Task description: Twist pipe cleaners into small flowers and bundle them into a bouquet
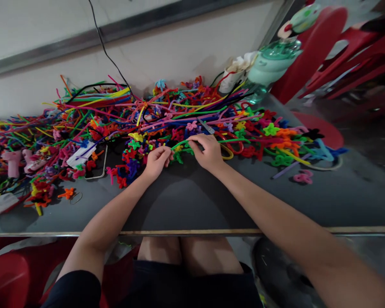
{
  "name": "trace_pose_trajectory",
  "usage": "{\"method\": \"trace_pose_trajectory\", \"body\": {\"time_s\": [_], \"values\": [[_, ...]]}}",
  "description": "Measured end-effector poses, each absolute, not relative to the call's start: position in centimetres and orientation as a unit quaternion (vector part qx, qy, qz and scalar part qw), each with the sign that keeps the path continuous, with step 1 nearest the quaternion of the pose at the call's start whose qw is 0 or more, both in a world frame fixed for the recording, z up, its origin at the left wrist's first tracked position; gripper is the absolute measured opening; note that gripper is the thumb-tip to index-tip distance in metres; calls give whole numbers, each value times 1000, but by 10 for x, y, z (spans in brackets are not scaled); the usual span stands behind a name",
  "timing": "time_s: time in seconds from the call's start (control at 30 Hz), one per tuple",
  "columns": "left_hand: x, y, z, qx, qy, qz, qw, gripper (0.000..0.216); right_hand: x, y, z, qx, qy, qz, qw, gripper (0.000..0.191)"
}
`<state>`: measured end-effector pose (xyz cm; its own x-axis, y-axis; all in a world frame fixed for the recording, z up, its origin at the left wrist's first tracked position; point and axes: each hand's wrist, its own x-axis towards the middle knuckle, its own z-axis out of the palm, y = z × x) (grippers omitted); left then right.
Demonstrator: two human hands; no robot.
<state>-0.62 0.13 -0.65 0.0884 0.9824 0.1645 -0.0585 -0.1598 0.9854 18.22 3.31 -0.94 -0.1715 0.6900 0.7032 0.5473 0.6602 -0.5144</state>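
Between my two hands runs a green pipe cleaner [180, 144], its far part stretching out to the right past my right hand. My left hand [158, 161] is closed on its left end, fingers curled in. Thumb and fingers of my right hand [206, 150] pinch it a little farther along. Just beyond the hands lies a pair of scissors with a grey blade [205, 126] and red handles, partly covered by my right hand. Small twisted pipe-cleaner flowers, such as a purple one [133, 167], lie left of my left hand.
A wide heap of loose pipe cleaners [96, 102] covers the table's back. A phone-like frame [99, 171] and pink handheld object [13, 163] lie left. At the back right stand a paper cup [230, 81] and green bottle [266, 64]. Red chairs [324, 47] are beyond.
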Motion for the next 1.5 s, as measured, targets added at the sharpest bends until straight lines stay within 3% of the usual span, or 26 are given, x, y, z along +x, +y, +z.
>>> {"method": "trace_pose_trajectory", "body": {"time_s": [0.13, 0.33, 0.57, 0.77, 0.93, 1.2, 1.37, 1.5], "values": [[-4, -4, -6, 608, 405, 524, 438, 32, 181, 26, -7, -425, -702, 147, 553, 18], [-7, -3, -6, 672, 411, 535, 307, 15, 179, 15, -1, -417, -722, 121, 539, 16], [-5, -8, -7, 701, 415, 488, 315, 18, 179, 10, 1, -451, -733, 124, 494, 19], [0, -17, -4, 707, 424, 475, 308, 19, 176, 7, 0, -385, -765, 123, 502, 20], [-1, -18, -5, 683, 439, 507, 289, 23, 175, 4, 0, -372, -764, 120, 514, 17], [1, -16, -12, 623, 452, 536, 348, 27, 174, 8, -7, -362, -786, 130, 485, 19], [-3, -13, -14, 648, 447, 530, 314, 24, 174, 8, -10, -331, -803, 140, 476, 21], [-8, -7, -14, 707, 434, 516, 214, 19, 174, 6, -9, -339, -801, 150, 471, 21]]}}
